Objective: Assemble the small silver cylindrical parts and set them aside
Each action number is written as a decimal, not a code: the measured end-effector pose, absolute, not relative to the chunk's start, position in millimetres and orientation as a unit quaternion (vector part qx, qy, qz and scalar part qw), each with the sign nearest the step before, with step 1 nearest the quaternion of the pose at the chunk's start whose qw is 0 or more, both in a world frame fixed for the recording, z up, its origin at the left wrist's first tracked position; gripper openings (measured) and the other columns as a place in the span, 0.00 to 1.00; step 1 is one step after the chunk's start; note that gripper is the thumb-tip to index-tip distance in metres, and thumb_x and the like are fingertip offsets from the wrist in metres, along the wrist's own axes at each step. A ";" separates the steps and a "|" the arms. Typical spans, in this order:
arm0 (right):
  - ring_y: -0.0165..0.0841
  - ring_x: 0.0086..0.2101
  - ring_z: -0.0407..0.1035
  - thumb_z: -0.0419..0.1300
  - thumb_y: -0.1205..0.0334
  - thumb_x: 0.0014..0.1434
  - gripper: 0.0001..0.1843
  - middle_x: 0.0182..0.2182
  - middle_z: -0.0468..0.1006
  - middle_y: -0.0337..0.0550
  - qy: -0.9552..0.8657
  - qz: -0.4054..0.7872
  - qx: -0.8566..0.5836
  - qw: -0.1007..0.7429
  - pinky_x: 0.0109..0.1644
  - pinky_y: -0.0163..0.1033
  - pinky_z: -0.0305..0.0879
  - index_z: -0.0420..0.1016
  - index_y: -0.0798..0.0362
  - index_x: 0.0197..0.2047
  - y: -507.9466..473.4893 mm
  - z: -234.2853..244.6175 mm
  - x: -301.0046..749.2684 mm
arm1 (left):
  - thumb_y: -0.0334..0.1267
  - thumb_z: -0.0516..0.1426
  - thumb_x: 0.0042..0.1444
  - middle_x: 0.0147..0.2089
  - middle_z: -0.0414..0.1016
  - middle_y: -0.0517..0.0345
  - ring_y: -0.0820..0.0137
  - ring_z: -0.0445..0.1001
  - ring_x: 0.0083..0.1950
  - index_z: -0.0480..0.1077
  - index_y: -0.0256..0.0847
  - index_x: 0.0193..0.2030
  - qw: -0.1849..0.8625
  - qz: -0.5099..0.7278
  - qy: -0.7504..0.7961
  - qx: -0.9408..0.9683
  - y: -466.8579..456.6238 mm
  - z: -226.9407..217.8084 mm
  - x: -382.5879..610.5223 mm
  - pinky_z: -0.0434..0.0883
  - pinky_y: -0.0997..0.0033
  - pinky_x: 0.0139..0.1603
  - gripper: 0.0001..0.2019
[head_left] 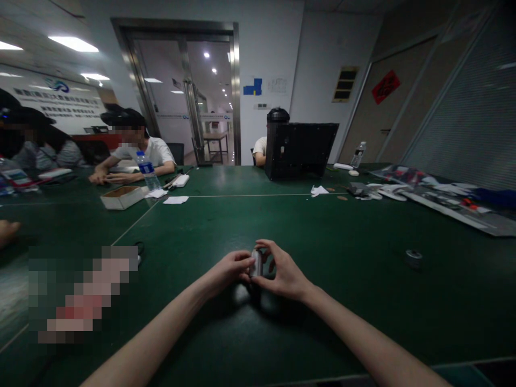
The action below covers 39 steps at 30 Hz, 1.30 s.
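A small silver-grey, roughly cylindrical piece (256, 263) is held upright just above the green table, between my two hands. My left hand (233, 267) pinches its left side, thumb on the near face and fingers partly behind. From the right, my right hand (285, 271) curves round the same piece, with thumb low and index finger at its top. Its far side is hidden by my fingers, and I cannot make out its exact kind. A small round grey metallic part (413, 259) lies apart on the table, well to the right.
The green table (346, 322) spreads all round. Farther off are an open cardboard box (123, 197), a water bottle (148, 171), paper scraps (319, 190) and a black boxy panel (304, 150). A board with clutter (459, 199) lies right. People sit across and at the left.
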State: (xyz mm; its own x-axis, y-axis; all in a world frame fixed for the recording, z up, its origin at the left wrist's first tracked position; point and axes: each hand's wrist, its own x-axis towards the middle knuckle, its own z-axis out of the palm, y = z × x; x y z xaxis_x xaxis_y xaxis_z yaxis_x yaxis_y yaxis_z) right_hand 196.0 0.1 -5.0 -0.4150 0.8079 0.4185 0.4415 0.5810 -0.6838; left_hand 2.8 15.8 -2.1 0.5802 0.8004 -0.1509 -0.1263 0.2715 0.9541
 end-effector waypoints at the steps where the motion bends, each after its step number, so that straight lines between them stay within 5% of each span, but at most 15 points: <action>1: 0.36 0.44 0.69 0.66 0.55 0.46 0.39 0.50 0.69 0.49 -0.808 0.243 -0.387 0.372 0.45 0.41 0.67 0.55 0.50 0.59 -0.2 -5.1 195.8 | 0.44 0.64 0.49 0.39 0.70 0.53 0.74 0.69 0.33 0.72 0.33 0.42 0.720 0.312 0.332 0.523 14.6 -0.1 3.2 0.66 0.77 0.34 0.18; 19: 0.36 0.44 0.69 0.67 0.55 0.47 0.41 0.52 0.68 0.49 -0.829 0.254 -0.365 0.341 0.46 0.42 0.68 0.54 0.49 0.61 -0.9 -3.7 196.8 | 0.34 0.64 0.46 0.38 0.72 0.52 0.72 0.68 0.33 0.71 0.34 0.47 0.744 0.322 0.331 0.483 9.9 7.0 7.7 0.63 0.74 0.35 0.19; 29: 0.35 0.44 0.69 0.69 0.56 0.45 0.42 0.51 0.70 0.48 -0.825 0.252 -0.355 0.360 0.43 0.40 0.69 0.54 0.49 0.60 -0.2 -4.3 194.1 | 0.42 0.64 0.49 0.45 0.72 0.49 0.65 0.71 0.44 0.67 0.37 0.52 0.737 0.318 0.317 0.506 7.4 4.5 8.7 0.64 0.71 0.42 0.24; 39: 0.36 0.43 0.69 0.70 0.55 0.43 0.41 0.50 0.69 0.48 -0.811 0.235 -0.379 0.380 0.45 0.41 0.67 0.57 0.49 0.58 2.7 -8.4 194.2 | 0.44 0.68 0.42 0.38 0.71 0.54 0.71 0.70 0.35 0.69 0.33 0.39 0.687 0.329 0.386 0.520 10.0 1.3 11.1 0.63 0.75 0.33 0.21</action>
State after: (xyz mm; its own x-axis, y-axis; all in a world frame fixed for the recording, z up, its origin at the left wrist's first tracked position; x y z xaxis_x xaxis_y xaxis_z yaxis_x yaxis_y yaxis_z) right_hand 194.2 2.7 -8.4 -0.4240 0.7922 0.4389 0.4355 0.6032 -0.6682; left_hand 11.1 10.0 1.3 0.4850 0.8539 -0.1887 -0.0509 0.2430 0.9687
